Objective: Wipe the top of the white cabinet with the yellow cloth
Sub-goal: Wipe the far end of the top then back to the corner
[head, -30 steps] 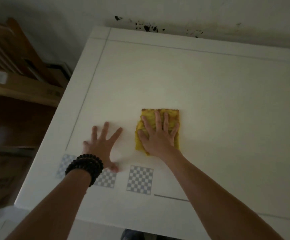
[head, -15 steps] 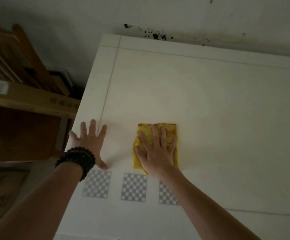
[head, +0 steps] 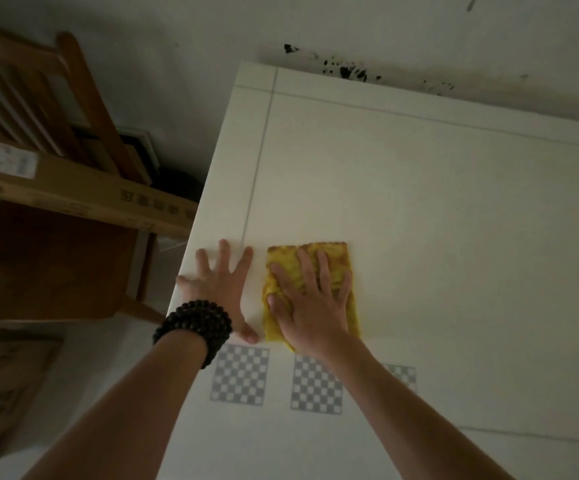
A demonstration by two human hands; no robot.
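Observation:
The yellow cloth [head: 336, 258] lies folded flat on the white cabinet top [head: 437, 220], near its left edge. My right hand [head: 310, 306] presses down on the cloth with fingers spread, covering most of it. My left hand [head: 218, 289] rests flat on the bare top just left of the cloth, at the cabinet's left edge, fingers apart and holding nothing. A black bead bracelet [head: 194, 327] wraps the left wrist.
Three grey checkered squares [head: 241, 374] mark the top near the front. A wooden chair [head: 56, 133] with a long cardboard box [head: 83, 199] stands left of the cabinet. More cardboard [head: 0, 386] lies on the floor. The wall [head: 350, 26] runs behind, with black marks.
Both hands and the cloth have slid left across the cabinet top, toward its left edge. The view has shifted left with them.

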